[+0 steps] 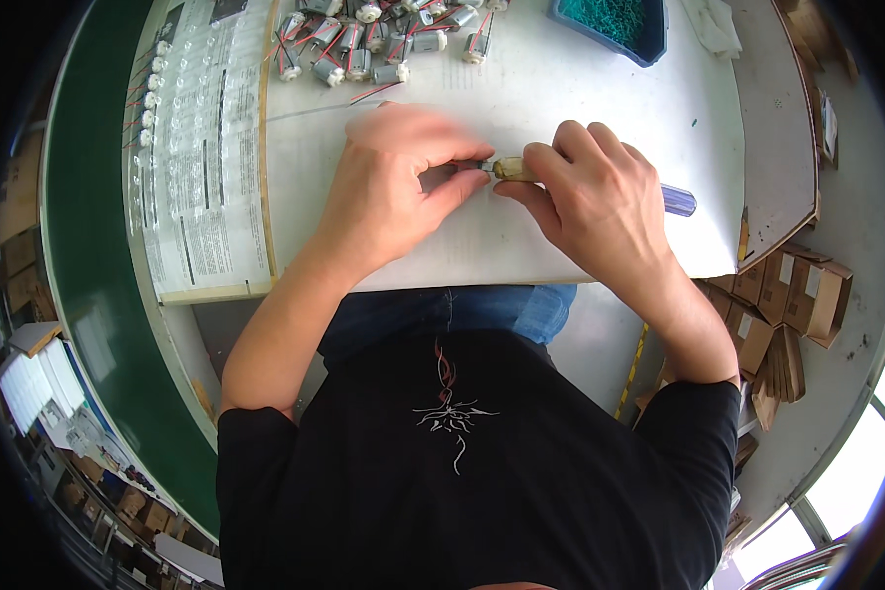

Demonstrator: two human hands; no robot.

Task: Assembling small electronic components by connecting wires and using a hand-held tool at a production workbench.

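Observation:
My right hand is wrapped round a hand tool with a translucent blue-purple handle. Its yellowish, taped-looking front part sticks out between thumb and forefinger, pointing left. My left hand is closed in a pinch at the tool's tip, fingers partly smeared by motion. Something small and dark shows between those fingertips, too hidden to name. Beyond the hands lies a heap of small silver motors with white end caps and red and black wires. One motor rests at the heap's near edge, closest to my left hand.
A blue tray with green wire-like bits stands at the far right, beside a white cloth. Along the left, a row of white-capped motors lines printed sheets under clear plastic. Cardboard boxes stand right of the table.

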